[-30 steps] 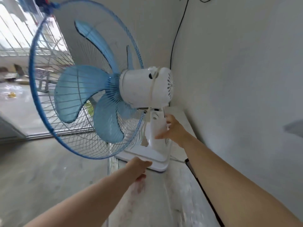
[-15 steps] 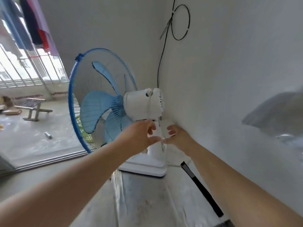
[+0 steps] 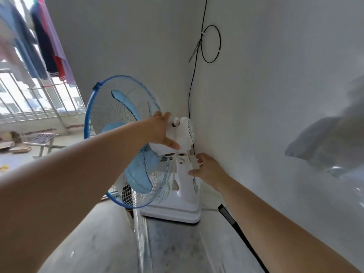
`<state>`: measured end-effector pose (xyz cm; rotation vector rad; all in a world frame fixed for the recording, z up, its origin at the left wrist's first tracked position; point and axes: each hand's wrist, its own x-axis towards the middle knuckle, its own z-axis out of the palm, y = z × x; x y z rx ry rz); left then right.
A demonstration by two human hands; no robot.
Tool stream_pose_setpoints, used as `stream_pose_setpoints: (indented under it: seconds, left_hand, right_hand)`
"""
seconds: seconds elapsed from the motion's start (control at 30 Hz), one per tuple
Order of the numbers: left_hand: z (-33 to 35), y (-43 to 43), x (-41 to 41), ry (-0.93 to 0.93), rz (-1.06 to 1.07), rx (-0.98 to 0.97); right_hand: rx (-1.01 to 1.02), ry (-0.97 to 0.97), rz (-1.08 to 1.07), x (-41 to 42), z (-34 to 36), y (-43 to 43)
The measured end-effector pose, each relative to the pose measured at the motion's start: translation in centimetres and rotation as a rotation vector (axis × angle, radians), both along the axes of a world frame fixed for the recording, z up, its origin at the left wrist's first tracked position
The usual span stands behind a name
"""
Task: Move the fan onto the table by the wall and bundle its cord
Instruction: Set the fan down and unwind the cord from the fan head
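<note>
Our left grip (image 3: 159,133) clasps the fan (image 3: 137,174) by its motor housing; just below, our right grip (image 3: 206,168) pinches a white piece (image 3: 194,161) at the neck.

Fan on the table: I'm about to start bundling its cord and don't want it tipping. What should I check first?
1. Fan base flat on the table: ok.
2. Left hand has a grip on the motor housing: ok.
3. Right hand holds the cord: cannot tell; it pinches a small white piece by the neck.
4. Blue guard within the table edge: not ok, it overhangs on the left.
5. Plug free of any socket: cannot tell.
</note>
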<state>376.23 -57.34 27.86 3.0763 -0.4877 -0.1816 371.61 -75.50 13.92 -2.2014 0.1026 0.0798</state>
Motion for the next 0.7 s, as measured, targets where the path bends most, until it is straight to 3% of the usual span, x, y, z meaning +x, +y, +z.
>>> stream_pose_setpoints:
  seconds: [0.27,0.5,0.7]
  left_hand:
    - [-2.1,-1.6,2.1,-0.054,0.026,-0.013]
    - [-1.6,-3.8,1.5,-0.058,0.124,0.247]
    - [-0.5,-4.9,0.4,0.018,0.247,0.344]
  right_hand:
    - [0.044,-0.033,0.150,2.8,-1.6,0.4]
    - [0.071,-0.028,0.228,3.4,-3.3,0.4]
    - [0.095,0.003,0.255,3.5,-2.7,0.6]
